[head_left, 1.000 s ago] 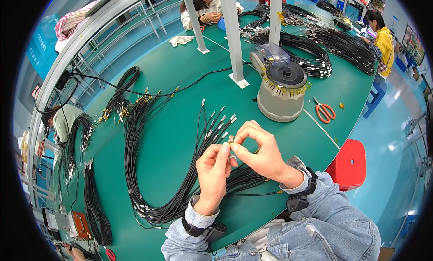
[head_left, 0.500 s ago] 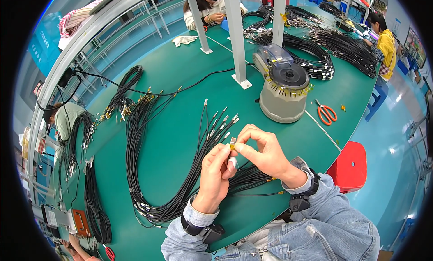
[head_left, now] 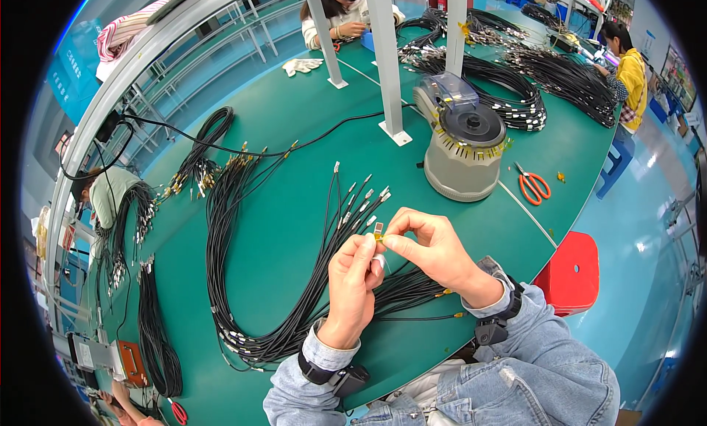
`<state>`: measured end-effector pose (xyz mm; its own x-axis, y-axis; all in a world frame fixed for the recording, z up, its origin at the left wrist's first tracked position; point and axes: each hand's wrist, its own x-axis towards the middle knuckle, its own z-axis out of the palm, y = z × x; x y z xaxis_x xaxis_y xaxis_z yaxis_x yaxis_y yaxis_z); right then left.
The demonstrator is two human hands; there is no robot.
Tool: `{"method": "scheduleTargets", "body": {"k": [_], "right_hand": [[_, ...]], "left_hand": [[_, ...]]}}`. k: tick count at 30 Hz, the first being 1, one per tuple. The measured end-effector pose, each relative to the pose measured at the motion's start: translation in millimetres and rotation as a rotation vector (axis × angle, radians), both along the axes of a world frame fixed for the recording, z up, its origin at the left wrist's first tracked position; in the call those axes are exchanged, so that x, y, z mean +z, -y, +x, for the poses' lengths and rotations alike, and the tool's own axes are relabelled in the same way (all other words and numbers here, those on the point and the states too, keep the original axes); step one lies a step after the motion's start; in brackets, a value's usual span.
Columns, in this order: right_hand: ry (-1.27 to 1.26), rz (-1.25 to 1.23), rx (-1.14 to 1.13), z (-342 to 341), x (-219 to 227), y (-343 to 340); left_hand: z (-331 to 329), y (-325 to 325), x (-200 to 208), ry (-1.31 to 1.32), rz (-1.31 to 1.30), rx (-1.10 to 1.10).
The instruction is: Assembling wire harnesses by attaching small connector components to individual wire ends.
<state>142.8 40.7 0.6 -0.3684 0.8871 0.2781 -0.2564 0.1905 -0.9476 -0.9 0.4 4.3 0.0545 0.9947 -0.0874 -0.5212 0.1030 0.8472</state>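
Green surface (head_left: 287, 198) below; barely moved, left hand (head_left: 349, 282) pinches connector (head_left: 378, 228), right hand (head_left: 434, 251) its tape (head_left: 379, 238); connector points lengthwise away from the person.

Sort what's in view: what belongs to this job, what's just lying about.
Likely in the job:
connector, in the left hand
yellow tape, at the right hand
black cables
tape dispenser
perhaps the orange scissors

Apparently lying about:
white glove
red stool
striped cloth

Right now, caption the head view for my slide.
Left hand grips a small metal connector, right hand pinches its yellow tape, above black cables on a green tabletop.
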Motion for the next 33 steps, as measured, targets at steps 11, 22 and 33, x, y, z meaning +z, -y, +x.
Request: {"method": "scheduleTargets", "body": {"k": [11, 22, 33], "right_hand": [[-0.07, -0.214, 0.069, 2.2, 7.5, 5.1], [0.264, 0.442, -0.22, 1.2, 10.1, 3.1], [0.078, 0.044, -0.04, 2.1, 3.2, 0.2]], "left_hand": [[4.8, -0.4, -4.3, -0.104, 0.061, 0.068], [0.6, 0.5, -2.7, -0.036, 0.032, 0.012], [-1.3, 0.8, -2.3, 0.033, -0.025, -0.038]]}}
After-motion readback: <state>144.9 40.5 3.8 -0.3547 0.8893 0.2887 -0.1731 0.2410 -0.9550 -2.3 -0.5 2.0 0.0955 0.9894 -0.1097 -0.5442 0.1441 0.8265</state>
